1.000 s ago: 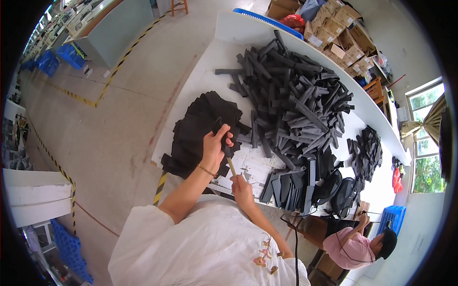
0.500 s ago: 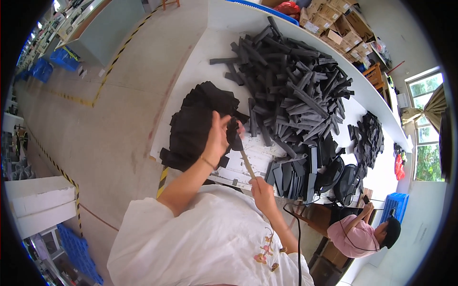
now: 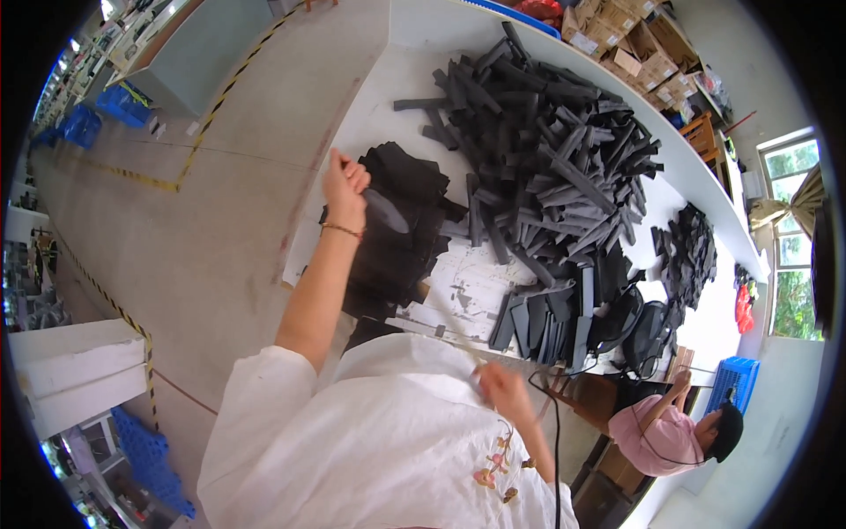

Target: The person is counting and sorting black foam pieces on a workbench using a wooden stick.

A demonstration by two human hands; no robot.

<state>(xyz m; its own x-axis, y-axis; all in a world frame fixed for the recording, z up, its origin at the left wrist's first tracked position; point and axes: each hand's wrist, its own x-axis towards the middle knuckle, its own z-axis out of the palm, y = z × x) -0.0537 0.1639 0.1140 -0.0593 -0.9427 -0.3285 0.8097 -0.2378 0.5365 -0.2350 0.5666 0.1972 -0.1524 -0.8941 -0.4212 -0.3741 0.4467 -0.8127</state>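
My left hand (image 3: 346,189) is closed and raised over the left edge of a pile of flat black fabric pieces (image 3: 397,256). A blurred dark fabric piece (image 3: 388,212) juts from beside its curled fingers, seemingly in its grip. Close to my body, my right hand (image 3: 500,388) is closed around the near end of a thin beige stick (image 3: 458,331). Motion blurs both that hand and the stick, which points up and left toward the pile. No fabric shows on the stick's far end.
A large heap of dark grey tubular strips (image 3: 555,159) covers the middle of the white table (image 3: 467,291). Flat dark strips (image 3: 542,326) and black pouches (image 3: 630,326) lie at right. Beyond them are more black pieces (image 3: 687,256) and a seated person in pink (image 3: 652,432).
My left hand has moved up and left from the stick's tip, and the black piece has come off the stick. My right hand has drawn the stick down toward my body.
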